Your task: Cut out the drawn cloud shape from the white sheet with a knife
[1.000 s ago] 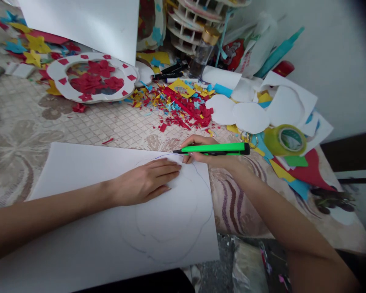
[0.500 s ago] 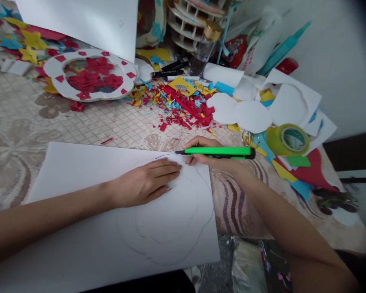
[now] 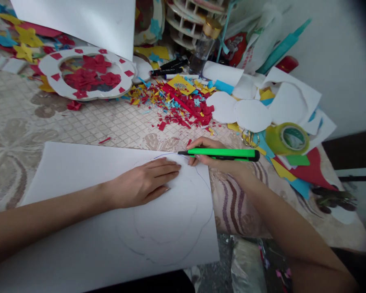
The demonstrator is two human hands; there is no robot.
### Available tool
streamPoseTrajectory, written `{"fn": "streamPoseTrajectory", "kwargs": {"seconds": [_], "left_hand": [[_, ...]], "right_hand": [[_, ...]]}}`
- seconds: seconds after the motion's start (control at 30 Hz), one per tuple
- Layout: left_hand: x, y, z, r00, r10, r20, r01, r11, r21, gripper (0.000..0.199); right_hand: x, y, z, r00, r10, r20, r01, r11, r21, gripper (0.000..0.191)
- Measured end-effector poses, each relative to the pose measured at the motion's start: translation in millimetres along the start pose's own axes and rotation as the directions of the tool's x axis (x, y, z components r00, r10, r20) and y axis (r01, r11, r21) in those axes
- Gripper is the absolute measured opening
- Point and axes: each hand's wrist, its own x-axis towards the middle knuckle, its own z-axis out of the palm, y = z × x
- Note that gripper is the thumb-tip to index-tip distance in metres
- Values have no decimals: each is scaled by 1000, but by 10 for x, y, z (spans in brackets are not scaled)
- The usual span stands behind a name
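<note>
Outline [image 3: 212,199] drawn, shape not cut free yet tbh; L hand [image 3: 146,181] open flat w/ nothing gripped, R hand [image 3: 205,142] closed on green cutter [image 3: 225,153].

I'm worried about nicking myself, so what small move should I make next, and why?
I'd probably slide your left hand slightly toward you, flat on the white sheet: its fingertips lie close to the tip of the green utility knife, held in your right hand at the blue outline.
</note>
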Motion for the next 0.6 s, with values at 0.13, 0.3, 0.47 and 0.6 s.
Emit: {"fn": "streamPoseTrajectory", "kwargs": {"seconds": [0.13, 0.3, 0.47, 0.6], "left_hand": [[3, -1, 8, 1000, 3, -4, -3, 1000, 4, 39], [6, 0, 6, 1000, -4, 0, 4, 1000, -13, 39], [2, 3, 1, 1000, -13, -2, 13, 1000, -14, 40], [5, 1, 11, 1000, -13, -12, 13, 999, -37, 41]], "right_hand": [[-28, -20, 14, 1000, 30, -7, -30, 1000, -10, 34], [-70, 20, 56, 997, 19, -71, -17, 1000, 19, 31], [-135, 49, 71, 996, -5, -90, 6, 1000, 16, 33], [-196, 91, 83, 992, 14, -125, -7, 999, 54, 27]]}}
